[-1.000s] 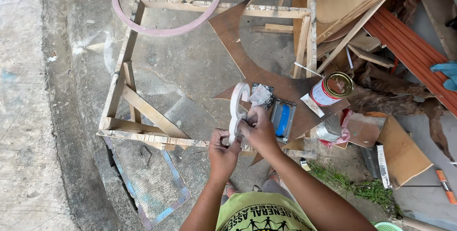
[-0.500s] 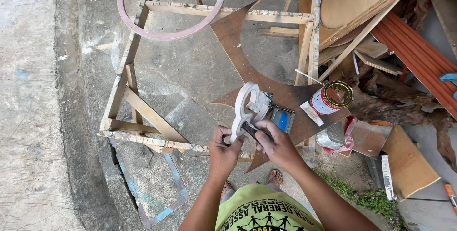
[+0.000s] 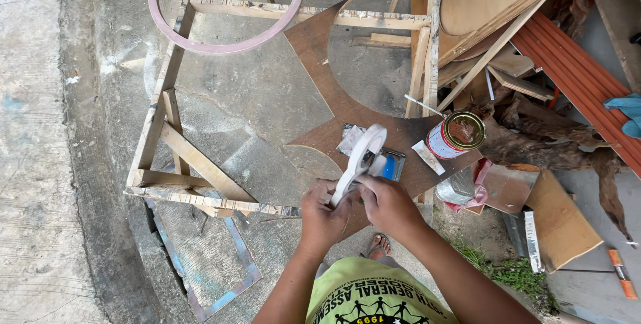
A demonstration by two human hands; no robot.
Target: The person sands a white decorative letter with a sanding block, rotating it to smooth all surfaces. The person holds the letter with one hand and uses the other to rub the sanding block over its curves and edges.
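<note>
Head view: the left hand (image 3: 322, 216) and right hand (image 3: 386, 205) both have fingers clamped on a white curved wooden piece (image 3: 360, 157), held above the brown plywood cutout (image 3: 320, 64), near an open red-labelled tin can (image 3: 456, 134).

A white, curved, ring-shaped piece (image 3: 359, 157) stands tilted on edge, above the brown plywood sheet.

Paint can (image 3: 456, 135) on brown board (image 3: 334, 90)
</note>
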